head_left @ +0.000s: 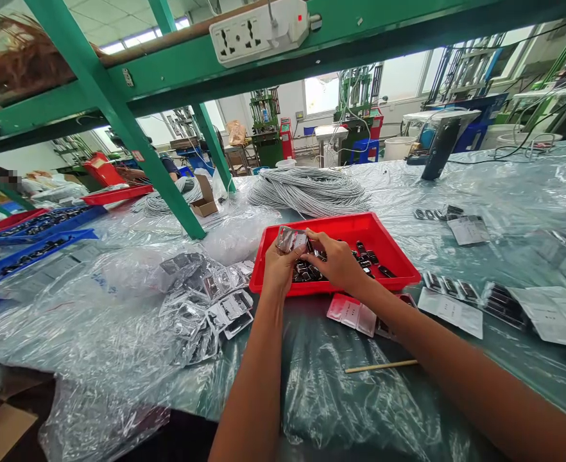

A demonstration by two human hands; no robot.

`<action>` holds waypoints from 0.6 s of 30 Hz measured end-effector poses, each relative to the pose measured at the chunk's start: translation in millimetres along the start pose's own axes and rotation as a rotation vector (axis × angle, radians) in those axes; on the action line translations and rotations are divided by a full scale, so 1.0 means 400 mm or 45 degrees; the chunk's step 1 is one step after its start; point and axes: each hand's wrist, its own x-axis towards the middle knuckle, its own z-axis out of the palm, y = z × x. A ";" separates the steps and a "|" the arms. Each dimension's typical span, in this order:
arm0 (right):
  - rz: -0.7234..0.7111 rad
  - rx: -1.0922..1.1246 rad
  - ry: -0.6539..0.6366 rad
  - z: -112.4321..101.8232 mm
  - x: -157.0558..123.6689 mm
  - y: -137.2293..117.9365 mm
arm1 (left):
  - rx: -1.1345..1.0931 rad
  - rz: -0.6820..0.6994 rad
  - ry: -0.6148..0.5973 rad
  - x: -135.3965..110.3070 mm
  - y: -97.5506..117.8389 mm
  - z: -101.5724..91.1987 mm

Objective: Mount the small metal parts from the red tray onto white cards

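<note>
Over the red tray [398, 256], my left hand [279, 269] is closed on a small clear plastic bag [290, 239], which stands up from its fingers. My right hand [338, 260] meets it from the right, fingers bent and closed together at the bag's edge. What lies between the right fingertips is too small to make out. Below both hands, small black parts [366, 258] with shiny edges lie loose in the tray.
Left of the tray is a heap of clear plastic bags [230, 311]. Filled bags [451, 311] lie to the right, a thin wooden stick [382, 366] in front. Grey cable coils [307, 192] sit behind. A green frame post [167, 192] and power strip [258, 32] stand above.
</note>
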 end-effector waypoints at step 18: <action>0.107 -0.416 -0.773 -0.240 -0.049 -0.143 | 0.925 0.579 1.113 -0.037 0.146 -0.213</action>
